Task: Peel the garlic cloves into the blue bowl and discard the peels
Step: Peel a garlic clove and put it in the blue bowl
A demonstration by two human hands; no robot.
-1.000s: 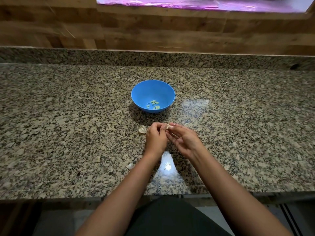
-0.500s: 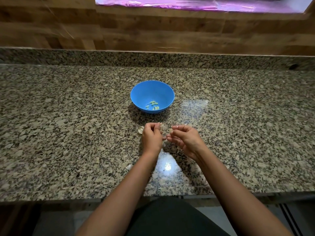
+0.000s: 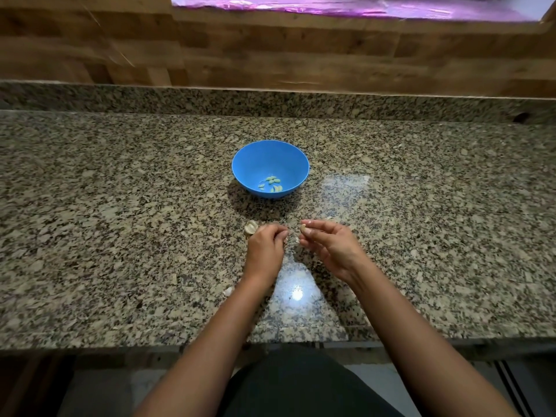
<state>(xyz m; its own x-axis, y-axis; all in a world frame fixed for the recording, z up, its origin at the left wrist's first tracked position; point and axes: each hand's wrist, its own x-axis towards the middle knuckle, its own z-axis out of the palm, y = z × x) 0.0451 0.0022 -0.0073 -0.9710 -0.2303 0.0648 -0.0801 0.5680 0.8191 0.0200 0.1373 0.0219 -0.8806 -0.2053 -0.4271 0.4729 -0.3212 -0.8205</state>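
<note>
Bowl: blue bowl (image 3: 270, 164) on the bench (image 3: 120, 236), peeled cloves (image 3: 272, 183) inside.
Right hand (image 3: 329, 246): pinches a garlic clove (image 3: 303, 227).
Left hand (image 3: 264, 251): fingers curled, contents unclear.
Garlic head (image 3: 250, 227): just beside left hand.

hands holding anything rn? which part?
Right hand pinches a garlic clove at its fingertips, gripped on the near end. Left hand has its fingers curled; whether it holds a bit of peel cannot be told.
</note>
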